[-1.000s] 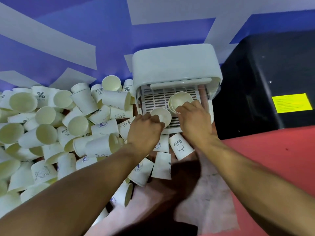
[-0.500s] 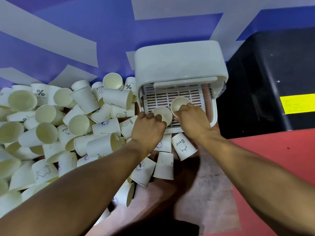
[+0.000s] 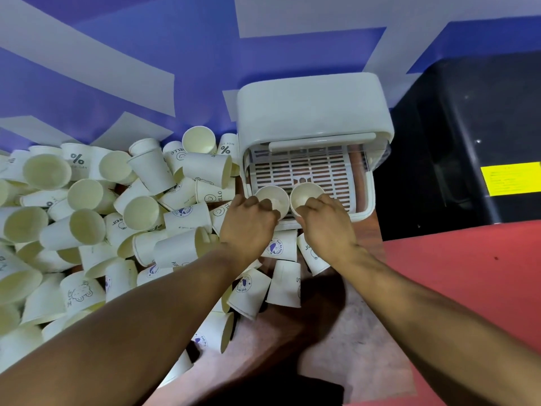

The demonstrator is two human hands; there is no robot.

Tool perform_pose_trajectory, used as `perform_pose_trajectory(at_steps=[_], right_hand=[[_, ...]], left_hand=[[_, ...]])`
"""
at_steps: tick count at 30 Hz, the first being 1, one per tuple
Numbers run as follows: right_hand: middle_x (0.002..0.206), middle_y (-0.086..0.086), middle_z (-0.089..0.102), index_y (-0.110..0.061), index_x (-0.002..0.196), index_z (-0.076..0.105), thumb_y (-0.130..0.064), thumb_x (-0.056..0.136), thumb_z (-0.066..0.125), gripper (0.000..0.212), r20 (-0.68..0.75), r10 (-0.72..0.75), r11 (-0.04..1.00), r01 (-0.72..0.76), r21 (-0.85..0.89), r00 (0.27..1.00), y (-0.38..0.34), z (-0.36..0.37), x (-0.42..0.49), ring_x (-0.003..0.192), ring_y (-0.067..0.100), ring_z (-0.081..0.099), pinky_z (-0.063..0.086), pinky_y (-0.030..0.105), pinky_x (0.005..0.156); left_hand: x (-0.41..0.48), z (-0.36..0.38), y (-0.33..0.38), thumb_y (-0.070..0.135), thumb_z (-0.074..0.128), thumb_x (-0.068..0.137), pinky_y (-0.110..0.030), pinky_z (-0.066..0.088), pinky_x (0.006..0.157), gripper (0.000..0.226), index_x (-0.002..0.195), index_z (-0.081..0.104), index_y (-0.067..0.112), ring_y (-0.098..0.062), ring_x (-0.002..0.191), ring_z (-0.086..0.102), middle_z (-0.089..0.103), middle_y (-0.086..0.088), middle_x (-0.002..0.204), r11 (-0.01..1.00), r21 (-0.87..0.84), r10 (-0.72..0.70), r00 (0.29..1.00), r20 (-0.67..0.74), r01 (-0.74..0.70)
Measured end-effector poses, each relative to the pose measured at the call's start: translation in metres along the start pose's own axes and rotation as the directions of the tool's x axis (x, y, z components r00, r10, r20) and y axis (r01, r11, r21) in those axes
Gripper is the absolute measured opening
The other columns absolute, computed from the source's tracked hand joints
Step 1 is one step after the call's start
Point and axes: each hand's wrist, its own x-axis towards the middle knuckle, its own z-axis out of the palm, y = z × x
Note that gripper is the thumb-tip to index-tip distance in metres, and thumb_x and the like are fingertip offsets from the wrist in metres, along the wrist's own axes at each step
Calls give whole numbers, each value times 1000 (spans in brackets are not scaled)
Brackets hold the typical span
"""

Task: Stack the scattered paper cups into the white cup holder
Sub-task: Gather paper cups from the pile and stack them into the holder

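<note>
The white cup holder point(image 3: 313, 109) stands against the blue wall, its slotted tray point(image 3: 304, 168) open toward me. My left hand point(image 3: 248, 224) grips an upright paper cup point(image 3: 272, 194) at the tray's front left. My right hand point(image 3: 329, 222) grips a second upright paper cup point(image 3: 306, 193) right beside it. The two cups' rims almost touch. A big pile of scattered paper cups point(image 3: 96, 218) lies to the left, some printed with small logos.
A few loose cups point(image 3: 285, 284) lie under my wrists in front of the holder. A black box point(image 3: 468, 142) with a yellow label point(image 3: 510, 178) stands right of the holder. Red table surface point(image 3: 468, 273) spreads to the right.
The right hand has drawn its cup back from deeper in the tray to the front, next to the left hand's cup. The left hand has barely moved.
</note>
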Motion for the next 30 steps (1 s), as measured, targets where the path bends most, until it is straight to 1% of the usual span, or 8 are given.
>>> perform_pose_trajectory(at_steps=[5, 12, 15, 18, 20, 25, 28, 30], right_hand=[[84, 8, 67, -8, 85, 72, -17, 80, 73, 11, 14, 33, 999, -34, 33, 999, -1, -2, -2, 85, 35, 59, 48, 41, 74], [99, 11, 64, -6, 102, 66, -19, 85, 65, 22, 43, 44, 997, -46, 56, 998, -8, -7, -6, 99, 34, 54, 50, 44, 81], [105, 9, 63, -6, 108, 65, -16, 81, 67, 28, -80, 75, 990, -65, 129, 994, -13, -10, -8, 101, 31, 53, 51, 41, 80], [106, 8, 63, -5, 110, 66, -12, 79, 68, 31, -303, 75, 972, -2, 236, 950, -26, -18, -11, 101, 29, 54, 49, 35, 81], [102, 7, 63, -7, 108, 66, -12, 79, 69, 29, -357, 78, 956, 32, 292, 931, -40, -22, -15, 98, 27, 55, 50, 35, 76], [88, -2, 63, -16, 97, 65, -18, 82, 67, 16, -200, 104, 863, 12, 506, 974, -88, -22, -20, 79, 21, 61, 52, 36, 66], [90, -5, 67, -18, 100, 65, -21, 83, 66, 18, 0, 174, 752, -133, 645, 985, -117, -16, -10, 78, 15, 64, 53, 33, 73], [96, -6, 69, -19, 105, 66, -24, 83, 67, 22, 121, 212, 662, -234, 712, 970, -133, -13, 1, 84, 13, 66, 52, 30, 80]], left_hand=[[-2, -4, -1, 31, 42, 100, -36, 31, 88, 27, 109, 67, 28, -26, 102, 55, 63, 2, 102, 999, -29, -21, 999, 38, 22], [-7, -10, -7, 39, 47, 97, -35, 32, 95, 31, 123, 59, 25, -24, 112, 51, 60, 1, 120, 998, -52, 18, 1000, 17, -17], [-17, -15, -14, 39, 57, 92, -38, 37, 91, 30, 118, 64, 23, -25, 107, 55, 62, 0, 117, 992, -124, 23, 999, -44, -28], [-36, -23, -32, 33, 68, 84, -38, 44, 80, 28, 109, 68, 21, -28, 94, 60, 65, -2, 106, 988, -153, 3, 995, -101, -19], [-53, -30, -51, 31, 69, 83, -35, 46, 72, 26, 107, 69, 21, -29, 85, 62, 66, -2, 101, 986, -165, -16, 996, -86, 1], [-93, -49, -97, 35, 62, 88, -33, 51, 64, 31, 119, 63, 33, -25, 89, 64, 57, 8, 119, 982, -187, -14, 992, 128, 38], [-109, -51, -104, 23, 56, 91, -35, 51, 64, 42, 130, 53, 36, -23, 92, 62, 44, 12, 135, 994, -98, 64, 955, 290, -36], [-113, -51, -104, 13, 50, 91, -36, 51, 65, 48, 135, 48, 31, -26, 93, 60, 36, 6, 141, 992, -25, 128, 929, 347, -127]])
